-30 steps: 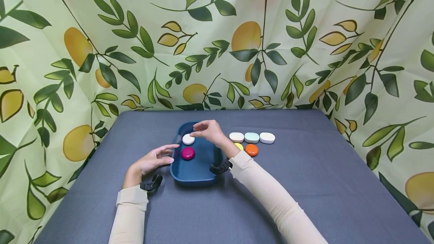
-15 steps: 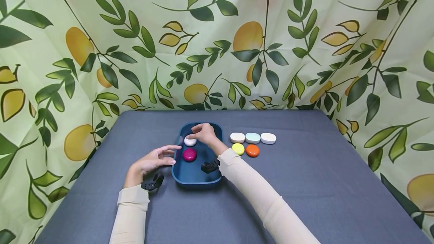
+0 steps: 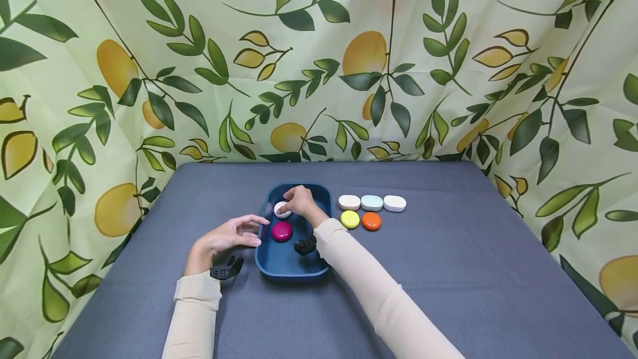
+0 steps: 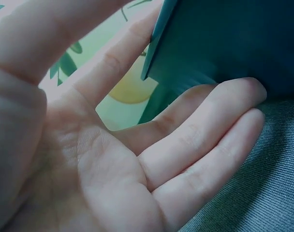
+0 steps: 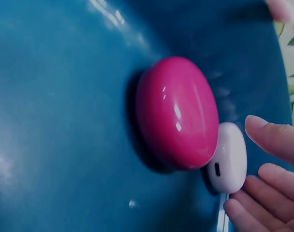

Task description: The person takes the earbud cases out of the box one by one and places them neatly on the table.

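A dark blue tray stands on the cloth-covered table. In it sit a glossy magenta round case and, behind that, a white rounded case, which shows a small dark slot in the right wrist view. My right hand reaches into the tray at the white case. Its thumb and fingers spread beside that case, a gap showing at the thumb. At the tray's left side, my left hand touches the wall with loosely extended fingers. The left wrist view shows these fingers against the outer wall.
Right of the tray, a white oval case, a pale mint one and another white one form a row. Before them lie a yellow round case and an orange one. A leaf-patterned curtain hangs behind.
The tray has slid slightly right and nearer, its two cases moving along with it. My left hand follows at its side. My right hand has moved slightly nearer, still around the white case.
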### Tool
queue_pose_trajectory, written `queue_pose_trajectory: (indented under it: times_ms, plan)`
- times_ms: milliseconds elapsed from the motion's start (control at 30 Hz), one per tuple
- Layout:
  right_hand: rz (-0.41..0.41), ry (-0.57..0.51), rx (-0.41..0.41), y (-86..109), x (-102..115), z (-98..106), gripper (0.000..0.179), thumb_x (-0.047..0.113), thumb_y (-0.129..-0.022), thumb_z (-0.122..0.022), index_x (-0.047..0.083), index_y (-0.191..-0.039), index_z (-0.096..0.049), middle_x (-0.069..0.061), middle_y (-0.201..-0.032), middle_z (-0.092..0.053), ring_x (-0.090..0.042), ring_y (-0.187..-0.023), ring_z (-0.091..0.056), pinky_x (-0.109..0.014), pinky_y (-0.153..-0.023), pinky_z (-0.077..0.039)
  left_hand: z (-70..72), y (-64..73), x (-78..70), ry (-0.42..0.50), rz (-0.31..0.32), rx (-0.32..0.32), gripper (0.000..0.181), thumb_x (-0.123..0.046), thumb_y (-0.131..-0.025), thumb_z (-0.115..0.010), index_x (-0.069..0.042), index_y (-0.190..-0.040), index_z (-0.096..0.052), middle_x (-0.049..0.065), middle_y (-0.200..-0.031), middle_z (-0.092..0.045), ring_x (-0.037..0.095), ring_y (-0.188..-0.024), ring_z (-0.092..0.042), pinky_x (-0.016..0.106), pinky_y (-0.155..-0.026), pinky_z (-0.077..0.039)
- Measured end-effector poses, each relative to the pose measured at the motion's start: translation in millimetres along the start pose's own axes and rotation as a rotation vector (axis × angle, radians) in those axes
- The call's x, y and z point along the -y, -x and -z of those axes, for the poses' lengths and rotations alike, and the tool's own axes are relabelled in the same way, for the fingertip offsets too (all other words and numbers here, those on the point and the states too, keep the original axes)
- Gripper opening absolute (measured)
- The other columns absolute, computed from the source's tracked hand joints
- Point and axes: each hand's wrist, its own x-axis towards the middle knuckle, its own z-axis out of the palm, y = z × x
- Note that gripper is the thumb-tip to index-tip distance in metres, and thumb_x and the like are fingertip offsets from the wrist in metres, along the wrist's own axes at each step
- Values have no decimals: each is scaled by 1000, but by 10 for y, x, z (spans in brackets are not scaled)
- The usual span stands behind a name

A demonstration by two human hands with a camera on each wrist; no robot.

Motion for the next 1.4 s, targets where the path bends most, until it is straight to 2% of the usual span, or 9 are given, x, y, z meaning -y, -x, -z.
queue_pose_trajectory:
  times_ms: [333,667,833,1000,1167,1400]
  plan:
    - [68,87,40,-50,-69,-69,51,9,-69,-86,3,-117,-69,-14,-119,-70,-27,-115,-62,-36,-99,-50,-8,6,-13,-10,7,-4,58,-23,-87,-71,-2,-136,-47,29,-140,-44,24,-113,-60,50,-103,-46]
    - [135,202,44,-48,-63,-84,47,6,-70,-84,2,-115,-69,-13,-117,-71,-26,-109,-64,-35,-95,-52,-22,7,-20,-10,-2,-2,60,-22,-87,-70,-1,-138,-46,30,-141,-43,24,-114,-60,50,-104,-46]
    - [118,161,41,-21,-46,-72,46,8,-71,-84,0,-114,-70,-15,-115,-72,-26,-104,-64,-35,-91,-53,-31,16,-21,-22,-23,11,61,-21,-87,-70,1,-138,-45,33,-140,-42,27,-116,-58,48,-103,-47]
    - [103,168,27,-19,-27,-31,46,13,-71,-85,1,-113,-70,-14,-113,-72,-25,-103,-64,-33,-89,-54,-36,1,-28,-19,-21,8,60,-22,-88,-70,-1,-138,-45,32,-141,-42,29,-119,-57,52,-104,-45]
    - [91,160,55,-10,-31,29,46,16,-70,-86,1,-111,-71,-14,-110,-72,-23,-97,-63,-31,-85,-54,-38,-6,-20,-18,-13,4,59,-21,-88,-70,-2,-138,-46,31,-141,-42,27,-117,-58,51,-104,-46]
    - [113,112,66,-11,-40,123,46,17,-69,-87,2,-109,-72,-14,-108,-74,-23,-97,-64,-32,-86,-54,-34,10,-13,-9,-3,-3,59,-22,-88,-70,-2,-138,-46,30,-140,-43,24,-115,-59,50,-104,-46]
